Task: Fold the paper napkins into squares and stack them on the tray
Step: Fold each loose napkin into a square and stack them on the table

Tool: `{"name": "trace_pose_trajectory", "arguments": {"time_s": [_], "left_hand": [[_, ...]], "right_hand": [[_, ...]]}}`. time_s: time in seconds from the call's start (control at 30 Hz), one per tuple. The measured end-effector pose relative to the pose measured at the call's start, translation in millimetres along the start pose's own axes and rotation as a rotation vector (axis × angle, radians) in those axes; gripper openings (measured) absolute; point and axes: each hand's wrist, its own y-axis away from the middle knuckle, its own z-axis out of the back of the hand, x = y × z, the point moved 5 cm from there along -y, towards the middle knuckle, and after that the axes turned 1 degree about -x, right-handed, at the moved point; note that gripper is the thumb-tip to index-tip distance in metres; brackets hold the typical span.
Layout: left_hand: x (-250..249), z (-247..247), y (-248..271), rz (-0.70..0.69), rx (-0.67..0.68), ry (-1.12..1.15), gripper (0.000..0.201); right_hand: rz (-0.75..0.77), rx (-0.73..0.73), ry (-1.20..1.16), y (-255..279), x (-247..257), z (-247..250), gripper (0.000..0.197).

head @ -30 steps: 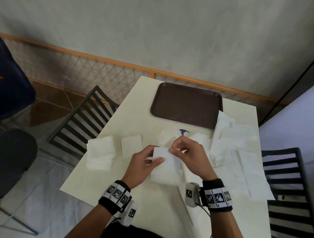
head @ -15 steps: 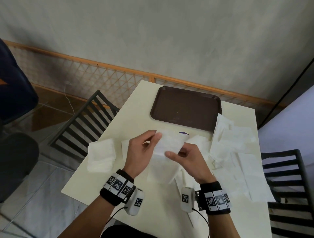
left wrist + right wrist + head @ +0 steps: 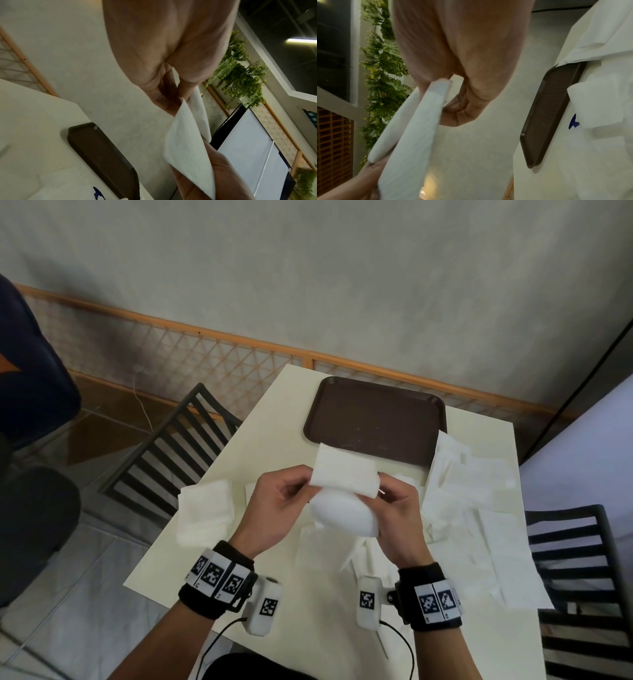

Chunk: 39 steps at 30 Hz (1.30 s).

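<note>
A white paper napkin (image 3: 342, 474) is held up above the table between both hands, bent over on itself with a rounded fold bulging toward me. My left hand (image 3: 301, 486) pinches its left edge; the left wrist view shows the napkin (image 3: 187, 142) caught between thumb and fingers. My right hand (image 3: 383, 494) pinches the right edge, and the right wrist view shows the doubled napkin (image 3: 419, 121) there. The brown tray (image 3: 376, 419) lies bare at the table's far side. A stack of folded napkins (image 3: 205, 511) sits at the left edge.
Loose unfolded napkins (image 3: 479, 508) cover the right half of the cream table (image 3: 274, 433). One folded square lies behind my left hand. Black slatted chairs stand at the left (image 3: 178, 450) and right (image 3: 582, 577). A wall with a lattice panel runs behind the table.
The napkin lay on the table under both hands one second ago. Both hands have lifted it into the air and bent its top half over toward the tray.
</note>
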Motion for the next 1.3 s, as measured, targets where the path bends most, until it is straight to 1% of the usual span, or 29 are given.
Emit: {"name": "trace_pose_trajectory", "arguments": {"time_s": [0.07, 0.13, 0.23, 0.37, 0.47, 0.57, 0.6, 0.67, 0.7, 0.73, 0.77, 0.83, 0.87, 0.9, 0.93, 1.0, 1.03, 1.07, 1.1, 1.13, 1.17, 1.2, 1.23, 1.27, 1.3], "left_hand": [[-3, 2, 0, -0.011, 0.019, 0.011, 0.025], [-8, 3, 2, -0.036, 0.031, 0.023, 0.032], [-14, 5, 4, -0.057, 0.055, 0.046, 0.032], [-17, 8, 9, -0.047, 0.07, 0.054, 0.033], [-18, 9, 12, -0.063, 0.097, 0.044, 0.033], [-17, 11, 14, -0.079, 0.126, 0.01, 0.034], [-18, 12, 15, -0.09, 0.133, -0.017, 0.034], [-21, 15, 16, -0.14, 0.142, -0.116, 0.033], [-23, 16, 18, -0.175, 0.15, -0.182, 0.033], [-24, 15, 20, -0.21, 0.165, -0.246, 0.031], [-26, 14, 22, -0.242, 0.186, -0.3, 0.028], [-27, 9, 26, -0.297, 0.219, -0.359, 0.019], [-27, 8, 27, -0.32, 0.212, -0.363, 0.014], [-26, 9, 28, -0.33, 0.183, -0.351, 0.012], [-25, 12, 28, -0.329, 0.137, -0.332, 0.014], [-21, 19, 29, -0.313, 0.03, -0.296, 0.02], [-18, 23, 32, -0.281, -0.022, -0.276, 0.02], [-14, 25, 34, -0.218, -0.072, -0.245, 0.019], [-7, 28, 34, -0.111, -0.121, -0.198, 0.027], [2, 31, 34, 0.016, -0.16, -0.151, 0.04], [12, 33, 34, 0.12, -0.176, -0.131, 0.047], [20, 35, 34, 0.182, -0.178, -0.14, 0.045], [25, 37, 33, 0.197, -0.176, -0.163, 0.033], [29, 40, 32, 0.183, -0.176, -0.187, 0.018], [32, 43, 31, 0.169, -0.178, -0.205, 0.008]], "right_hand": [[-0.02, -0.005, -0.073, -1, -2, 0, 0.028], [-0.024, 0.021, -0.151, -1, -3, -2, 0.035], [-0.049, 0.035, -0.196, -1, -5, -5, 0.045], [-0.09, 0.001, -0.212, -2, -14, -6, 0.04], [-0.112, 0.006, -0.224, 0, -18, -10, 0.035], [-0.123, 0.004, -0.193, 3, -16, -12, 0.04], [-0.128, 0.003, -0.195, 4, -12, -13, 0.037], [-0.129, -0.051, -0.17, 6, 0, -12, 0.026], [-0.073, -0.083, -0.078, 6, 7, -12, 0.025], [0.027, -0.091, 0.083, 7, 16, -16, 0.026], [0.147, -0.077, 0.302, 7, 24, -24, 0.028], [0.36, 0.024, 0.723, 12, 25, -50, 0.036], [0.418, 0.067, 0.839, 14, 20, -61, 0.044], [0.443, 0.079, 0.87, 16, 14, -69, 0.05], [0.438, 0.065, 0.855, 16, 9, -74, 0.052], [0.371, 0.015, 0.764, 12, 1, -76, 0.048], [0.337, -0.003, 0.725, 11, -5, -77, 0.047], [0.314, -0.009, 0.702, 10, -7, -77, 0.046], [0.299, 0.005, 0.696, 9, -10, -79, 0.045], [0.3, 0.032, 0.701, 8, -14, -84, 0.044], [0.308, 0.059, 0.711, 7, -17, -88, 0.042], [0.302, 0.084, 0.709, 7, -21, -93, 0.04], [0.277, 0.098, 0.695, 6, -25, -97, 0.039], [0.241, 0.106, 0.674, 5, -29, -99, 0.039], [0.201, 0.109, 0.653, 2, -34, -99, 0.041]]}}
